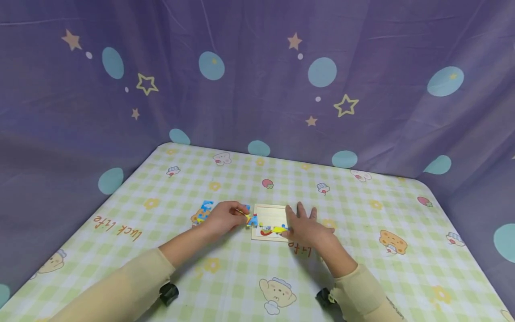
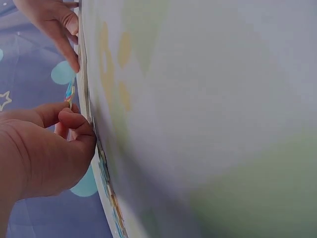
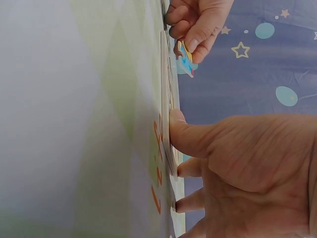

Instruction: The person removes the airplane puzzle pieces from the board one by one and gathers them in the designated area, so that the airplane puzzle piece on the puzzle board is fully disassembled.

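Observation:
My left hand [image 1: 225, 217] pinches a blue and yellow jigsaw piece [image 3: 185, 60] between thumb and fingers. It is held up at the left edge of a shallow wooden puzzle tray [image 1: 270, 212]. Several pieces with red, white and yellow patches [image 1: 267, 231] lie along the tray's near side. My right hand [image 1: 311, 229] spreads over the tray's right end, fingers apart and fairly straight. In the right wrist view its thumb [image 3: 181, 131] rests on the tray near the rim, while the other fingers reach down toward the tabletop. The right hand covers the tray's right side.
More loose blue and orange puzzle pieces [image 1: 206, 207] lie on the table left of the tray, partly behind the left hand. A green checked cloth [image 1: 342, 286] with cartoon prints covers the table. A purple curtain [image 1: 257, 112] hangs along the back and sides.

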`<action>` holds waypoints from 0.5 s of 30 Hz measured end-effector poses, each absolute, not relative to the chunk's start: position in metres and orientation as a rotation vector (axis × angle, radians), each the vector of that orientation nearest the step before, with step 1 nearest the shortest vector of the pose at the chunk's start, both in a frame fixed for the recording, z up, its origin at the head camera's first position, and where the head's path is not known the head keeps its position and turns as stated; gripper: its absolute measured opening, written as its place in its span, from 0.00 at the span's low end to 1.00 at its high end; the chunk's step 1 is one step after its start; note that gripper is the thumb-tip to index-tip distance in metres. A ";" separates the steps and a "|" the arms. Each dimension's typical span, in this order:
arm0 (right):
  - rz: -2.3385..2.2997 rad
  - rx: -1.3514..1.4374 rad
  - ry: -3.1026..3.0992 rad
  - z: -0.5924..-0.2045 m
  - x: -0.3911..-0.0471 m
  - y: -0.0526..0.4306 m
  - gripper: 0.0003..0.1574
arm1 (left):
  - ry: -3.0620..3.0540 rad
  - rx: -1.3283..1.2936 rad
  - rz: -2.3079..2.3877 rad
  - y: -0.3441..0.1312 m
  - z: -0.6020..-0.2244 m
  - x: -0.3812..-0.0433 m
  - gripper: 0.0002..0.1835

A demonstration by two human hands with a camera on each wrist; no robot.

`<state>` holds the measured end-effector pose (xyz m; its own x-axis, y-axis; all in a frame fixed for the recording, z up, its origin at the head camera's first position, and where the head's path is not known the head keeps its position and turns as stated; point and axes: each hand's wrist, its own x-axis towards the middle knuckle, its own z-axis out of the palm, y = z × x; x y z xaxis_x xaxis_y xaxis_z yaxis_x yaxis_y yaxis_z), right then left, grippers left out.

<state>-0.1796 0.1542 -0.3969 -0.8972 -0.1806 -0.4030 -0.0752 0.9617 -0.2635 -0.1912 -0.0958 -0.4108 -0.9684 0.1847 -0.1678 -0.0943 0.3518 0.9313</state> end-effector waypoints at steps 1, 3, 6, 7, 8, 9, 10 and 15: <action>-0.336 -0.184 2.676 -0.397 -0.180 0.154 0.52 | 2.375 0.082 1.654 -0.097 -0.411 -0.191 0.09; -0.338 -0.184 2.675 -0.398 -0.180 0.154 0.52 | 2.383 0.082 1.640 -0.100 -0.411 -0.190 0.09; -0.340 -0.181 2.676 -0.397 -0.180 0.154 0.52 | 2.398 0.080 1.614 -0.104 -0.410 -0.190 0.09; -0.343 -0.178 2.676 -0.398 -0.180 0.154 0.52 | 2.403 0.078 1.606 -0.106 -0.410 -0.189 0.09; -0.345 -0.176 2.677 -0.398 -0.180 0.154 0.52 | 2.411 0.074 1.596 -0.106 -0.410 -0.189 0.09; -0.345 -0.176 2.677 -0.397 -0.180 0.154 0.52 | 2.412 0.069 1.589 -0.107 -0.409 -0.189 0.09; -0.346 -0.175 2.677 -0.397 -0.180 0.153 0.52 | 2.417 0.071 1.579 -0.108 -0.409 -0.189 0.09; -0.346 -0.179 2.676 -0.397 -0.180 0.154 0.52 | 2.446 0.094 1.534 -0.112 -0.407 -0.187 0.08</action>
<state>-0.1798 0.1537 -0.3967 -0.8976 -0.1791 -0.4029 -0.0709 0.9605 -0.2692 -0.1873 -0.1120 -0.4070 -0.9662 0.1871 -0.1775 -0.0784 0.4427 0.8933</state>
